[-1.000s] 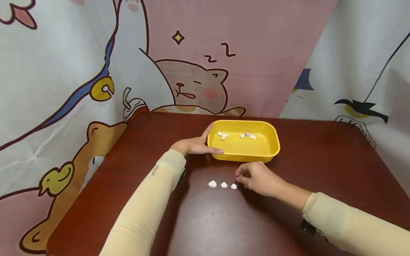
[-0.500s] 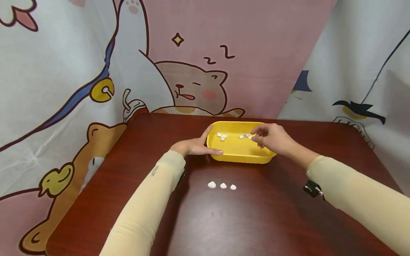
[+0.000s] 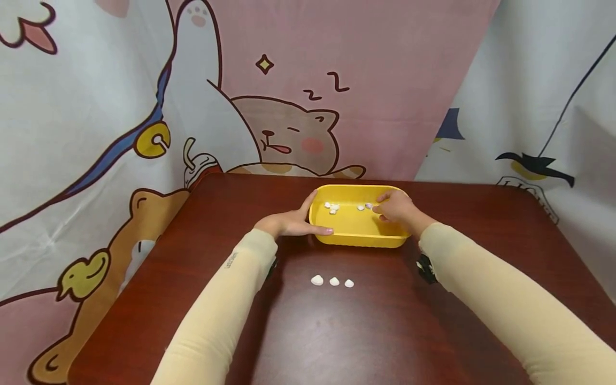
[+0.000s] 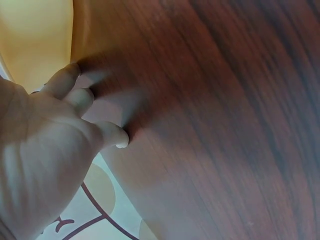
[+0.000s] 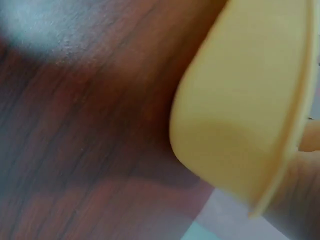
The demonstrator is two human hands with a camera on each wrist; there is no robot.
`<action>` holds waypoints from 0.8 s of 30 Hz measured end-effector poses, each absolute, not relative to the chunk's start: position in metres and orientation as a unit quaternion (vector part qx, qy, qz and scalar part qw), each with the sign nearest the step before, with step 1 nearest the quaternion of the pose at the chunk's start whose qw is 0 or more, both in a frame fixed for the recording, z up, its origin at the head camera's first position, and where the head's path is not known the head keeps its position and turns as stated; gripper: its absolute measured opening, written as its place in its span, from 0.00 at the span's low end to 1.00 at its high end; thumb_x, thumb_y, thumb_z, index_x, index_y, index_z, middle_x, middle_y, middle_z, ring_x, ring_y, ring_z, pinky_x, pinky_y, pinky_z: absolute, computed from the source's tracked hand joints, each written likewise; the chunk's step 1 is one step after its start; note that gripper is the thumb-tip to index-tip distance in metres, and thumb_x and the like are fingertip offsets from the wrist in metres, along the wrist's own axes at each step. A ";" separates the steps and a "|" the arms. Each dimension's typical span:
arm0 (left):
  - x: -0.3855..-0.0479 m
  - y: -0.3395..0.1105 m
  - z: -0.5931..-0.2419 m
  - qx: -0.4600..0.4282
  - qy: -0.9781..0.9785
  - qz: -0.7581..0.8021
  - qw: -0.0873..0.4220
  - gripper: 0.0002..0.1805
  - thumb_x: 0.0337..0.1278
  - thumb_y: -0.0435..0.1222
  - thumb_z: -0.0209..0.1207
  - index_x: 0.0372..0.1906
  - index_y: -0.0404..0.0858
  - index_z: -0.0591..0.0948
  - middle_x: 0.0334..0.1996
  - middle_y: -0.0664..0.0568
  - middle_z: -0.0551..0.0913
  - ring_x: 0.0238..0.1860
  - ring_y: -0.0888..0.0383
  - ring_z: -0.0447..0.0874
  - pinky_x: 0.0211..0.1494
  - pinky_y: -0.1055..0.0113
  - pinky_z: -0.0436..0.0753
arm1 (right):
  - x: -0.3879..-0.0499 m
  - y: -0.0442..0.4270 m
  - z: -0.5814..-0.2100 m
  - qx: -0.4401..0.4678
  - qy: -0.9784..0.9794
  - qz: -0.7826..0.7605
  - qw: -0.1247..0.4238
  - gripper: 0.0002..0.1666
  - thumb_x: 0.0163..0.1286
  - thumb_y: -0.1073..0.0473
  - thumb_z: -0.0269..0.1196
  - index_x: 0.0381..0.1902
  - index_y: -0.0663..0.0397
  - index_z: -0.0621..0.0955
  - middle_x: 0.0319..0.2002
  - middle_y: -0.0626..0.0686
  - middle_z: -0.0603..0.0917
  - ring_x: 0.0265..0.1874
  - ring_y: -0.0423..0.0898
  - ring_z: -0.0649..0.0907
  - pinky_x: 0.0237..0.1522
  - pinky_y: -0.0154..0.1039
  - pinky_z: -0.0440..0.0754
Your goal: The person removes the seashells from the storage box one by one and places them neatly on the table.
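Note:
In the head view a yellow plastic basin [image 3: 358, 240] stands toward the table's far side with several small seashells [image 3: 361, 208] in it. My left hand [image 3: 291, 222] rests against its left end, the thumb lying along the near rim. In the left wrist view its other fingers [image 4: 80, 100] are spread beside the basin. My right hand [image 3: 398, 207] reaches over the right end into the basin, fingertips close to the right group of shells. Whether it pinches one is hidden. Three white seashells [image 3: 334, 281] lie in a row on the table before the basin.
The dark wooden table [image 3: 289, 337] ends at a cloth backdrop [image 3: 375, 107] printed with cartoon animals, which hangs behind and to both sides. In the right wrist view the basin's outer wall [image 5: 240, 95] hides most of the right hand.
My right hand has moved from beside the row of shells on the table up into the basin, over its right group of shells. The left hand has stayed at the basin's left end.

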State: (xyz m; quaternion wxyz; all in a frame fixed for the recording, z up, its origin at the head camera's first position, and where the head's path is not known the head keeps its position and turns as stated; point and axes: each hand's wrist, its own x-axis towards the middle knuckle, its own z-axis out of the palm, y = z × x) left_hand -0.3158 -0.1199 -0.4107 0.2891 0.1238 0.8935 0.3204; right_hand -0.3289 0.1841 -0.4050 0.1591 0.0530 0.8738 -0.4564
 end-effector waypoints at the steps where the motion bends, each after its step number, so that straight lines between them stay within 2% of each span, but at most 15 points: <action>1: -0.316 -0.120 -0.411 0.121 0.893 0.320 0.291 0.74 0.49 0.74 0.68 0.82 0.71 0.22 0.87 0.44 0.51 0.84 0.43 0.57 0.85 0.39 0.60 | -0.330 0.182 -0.407 0.061 0.877 -0.448 0.161 0.30 0.78 0.62 0.64 0.71 0.71 0.71 0.63 0.65 0.75 0.31 0.41 0.82 0.34 0.29 0.85; 5: -0.315 -0.119 -0.412 0.118 0.894 0.320 0.290 0.74 0.48 0.75 0.67 0.82 0.71 0.22 0.87 0.43 0.51 0.85 0.43 0.57 0.85 0.39 0.60 | -0.333 0.178 -0.415 0.088 0.873 -0.450 0.167 0.30 0.78 0.63 0.63 0.71 0.72 0.68 0.55 0.62 0.74 0.25 0.39 0.78 0.30 0.29 0.82; 9: -0.314 -0.119 -0.411 0.117 0.895 0.318 0.291 0.74 0.47 0.76 0.67 0.82 0.72 0.22 0.87 0.43 0.52 0.85 0.43 0.57 0.85 0.39 0.60 | -0.338 0.180 -0.421 0.081 0.874 -0.451 0.160 0.29 0.77 0.62 0.64 0.71 0.67 0.71 0.39 0.54 0.75 0.19 0.38 0.73 0.26 0.30 0.78; 12: -0.313 -0.119 -0.411 0.114 0.894 0.318 0.294 0.74 0.48 0.75 0.68 0.82 0.72 0.22 0.87 0.43 0.51 0.85 0.43 0.56 0.85 0.39 0.59 | -0.342 0.180 -0.427 0.059 0.880 -0.443 0.161 0.30 0.76 0.62 0.65 0.72 0.64 0.74 0.34 0.52 0.77 0.17 0.38 0.71 0.25 0.31 0.76; 14: -0.313 -0.120 -0.411 0.116 0.894 0.319 0.294 0.74 0.49 0.74 0.68 0.82 0.72 0.22 0.87 0.43 0.51 0.85 0.43 0.56 0.85 0.40 0.59 | -0.344 0.179 -0.430 0.045 0.886 -0.432 0.161 0.30 0.75 0.62 0.65 0.71 0.63 0.76 0.37 0.54 0.80 0.17 0.37 0.72 0.26 0.31 0.76; 18: -0.314 -0.120 -0.412 0.129 0.892 0.323 0.289 0.74 0.50 0.74 0.68 0.82 0.71 0.22 0.87 0.43 0.51 0.85 0.43 0.56 0.85 0.40 0.59 | -0.345 0.177 -0.430 0.027 0.911 -0.385 0.144 0.27 0.72 0.62 0.65 0.67 0.61 0.81 0.51 0.61 0.83 0.21 0.40 0.75 0.27 0.32 0.78; 20: -0.314 -0.120 -0.413 0.132 0.892 0.325 0.286 0.73 0.50 0.73 0.68 0.82 0.70 0.22 0.87 0.43 0.51 0.85 0.43 0.57 0.85 0.40 0.59 | -0.344 0.175 -0.429 0.016 0.928 -0.350 0.130 0.24 0.72 0.60 0.66 0.64 0.60 0.83 0.55 0.64 0.84 0.24 0.43 0.77 0.28 0.32 0.78; 24: -0.315 -0.121 -0.413 0.128 0.893 0.324 0.287 0.74 0.50 0.73 0.68 0.83 0.70 0.22 0.87 0.43 0.51 0.84 0.43 0.57 0.85 0.40 0.60 | -0.340 0.168 -0.426 -0.005 0.948 -0.301 0.106 0.21 0.74 0.58 0.65 0.60 0.60 0.86 0.61 0.66 0.84 0.40 0.53 0.79 0.40 0.37 0.77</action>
